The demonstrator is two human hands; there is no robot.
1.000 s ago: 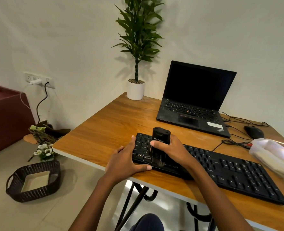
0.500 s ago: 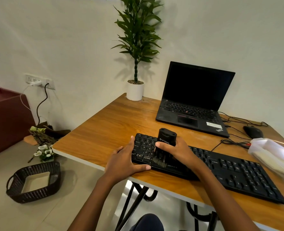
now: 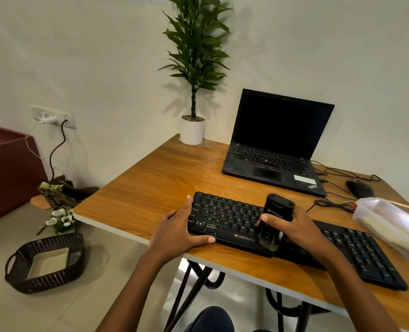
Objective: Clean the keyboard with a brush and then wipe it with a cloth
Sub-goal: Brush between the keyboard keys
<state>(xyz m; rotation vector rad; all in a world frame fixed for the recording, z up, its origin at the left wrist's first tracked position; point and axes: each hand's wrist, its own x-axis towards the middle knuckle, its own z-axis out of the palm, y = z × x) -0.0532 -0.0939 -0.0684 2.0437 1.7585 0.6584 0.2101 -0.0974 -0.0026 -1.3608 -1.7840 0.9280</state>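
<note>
A long black keyboard (image 3: pixel 227 216) lies along the front edge of the wooden desk (image 3: pixel 155 183). My right hand (image 3: pixel 297 227) grips a chunky black brush (image 3: pixel 278 212) held upright, its bristles down on the keys near the middle of the keyboard's front row. My left hand (image 3: pixel 177 232) holds the keyboard's left end, thumb along the front edge and fingers over the far-left keys. A pale cloth in a clear plastic bag (image 3: pixel 390 224) lies on the desk at the right.
An open black laptop (image 3: pixel 275 144) sits behind the keyboard, a potted plant (image 3: pixel 192 130) at the desk's back corner, a mouse (image 3: pixel 359 189) and cables at the right. On the floor to the left are a dark woven basket (image 3: pixel 45 262) and flowers.
My right hand has slid the brush rightwards along the keys, from the keyboard's left part to about its middle. My left hand stays on the left end.
</note>
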